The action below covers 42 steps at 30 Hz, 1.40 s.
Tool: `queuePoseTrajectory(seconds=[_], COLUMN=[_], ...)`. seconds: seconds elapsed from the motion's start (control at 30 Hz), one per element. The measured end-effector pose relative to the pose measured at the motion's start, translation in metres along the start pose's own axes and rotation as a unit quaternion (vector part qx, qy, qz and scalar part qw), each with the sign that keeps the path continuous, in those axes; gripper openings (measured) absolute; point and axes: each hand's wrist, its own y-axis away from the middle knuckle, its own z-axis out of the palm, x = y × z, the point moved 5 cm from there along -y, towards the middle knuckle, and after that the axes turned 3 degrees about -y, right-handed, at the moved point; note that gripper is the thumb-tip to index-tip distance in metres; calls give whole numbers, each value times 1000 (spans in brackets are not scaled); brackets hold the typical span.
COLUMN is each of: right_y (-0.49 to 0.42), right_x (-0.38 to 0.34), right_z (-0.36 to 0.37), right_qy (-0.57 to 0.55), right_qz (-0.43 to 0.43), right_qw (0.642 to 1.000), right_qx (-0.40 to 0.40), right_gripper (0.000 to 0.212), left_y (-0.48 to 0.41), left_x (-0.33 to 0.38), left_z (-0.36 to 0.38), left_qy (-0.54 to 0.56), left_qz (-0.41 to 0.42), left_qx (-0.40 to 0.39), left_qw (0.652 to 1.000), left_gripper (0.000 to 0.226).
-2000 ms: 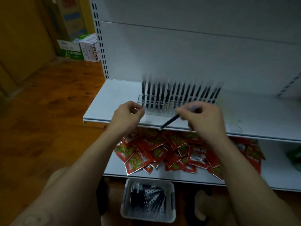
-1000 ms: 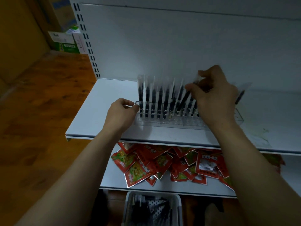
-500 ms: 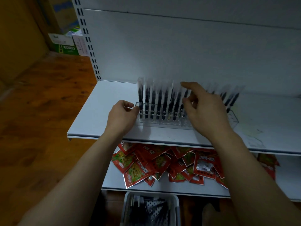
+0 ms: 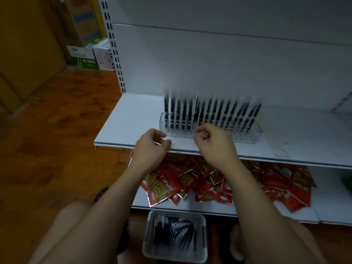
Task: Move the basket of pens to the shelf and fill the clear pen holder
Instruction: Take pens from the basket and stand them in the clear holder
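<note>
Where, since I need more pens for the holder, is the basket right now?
In the head view the basket sits on the floor at bottom centre, just in front of and below the lower shelf strewn with red packets.

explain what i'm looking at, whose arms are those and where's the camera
There is no machine here. A person wears a wide-angle camera on the head, so the one picture looks forward and down at their own arms. The left hand and right hand hover at the front edge of a white shelf. On it stands a clear pen holder with a row of dark pens upright. The left hand holds nothing; the right is curled, and I cannot tell whether it pinches something. Below, red snack packets lie on a lower shelf, and a basket with more pens sits on the floor.
</note>
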Motion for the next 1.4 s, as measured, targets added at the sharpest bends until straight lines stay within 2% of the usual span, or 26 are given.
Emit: queuePoseTrajectory(seconds=[0.13,0.23,0.3,0.47,0.57,0.67,0.73,0.83,0.97,1.13,1.23,1.33,1.4], right_y=[22,40,54,114,160,182,182,174,171,182,183,171,163], right_x=[19,50,75,154,203,233,250,258,275,315,323,312,303], right_z=[30,57,74,116,146,168,177,200,236,269,277,269,260], right_qy=[62,113,108,42,94,181,189,183,186,187,193,190,179], right_qz=[52,90,127,252,303,279,308,320,324,372,376,382,369], right_qw=[992,972,957,930,885,839,828,821,822,784,761,781,810], right_qx=[-96,-185,-237,-266,-342,-431,-429,-436,-429,-460,-492,-456,-419], right_gripper=[16,20,21,20,26,42,41,25,31,35,21,28,21], left_y=[23,34,41,63,93,127,138,132,118,103,96,96,97], left_x=[-12,-40,-67,-146,-195,-239,-257,-275,-299,-318,-319,-315,-307], left_z=[28,54,69,99,121,147,160,173,185,196,204,204,200], left_qy=[-44,-109,-150,-187,-172,-180,-161,-138,-81,-39,-24,-11,-12], left_qz=[13,0,-19,-116,-187,-226,-246,-293,-361,-406,-409,-417,-412], left_qx=[-45,-84,-119,-194,-232,-281,-292,-279,-251,-197,-189,-181,-184], left_qw=[998,991,981,956,939,915,910,904,894,891,893,890,892], left_gripper=[12,11,7,15,3,7,8,13,11,13,3,5,4])
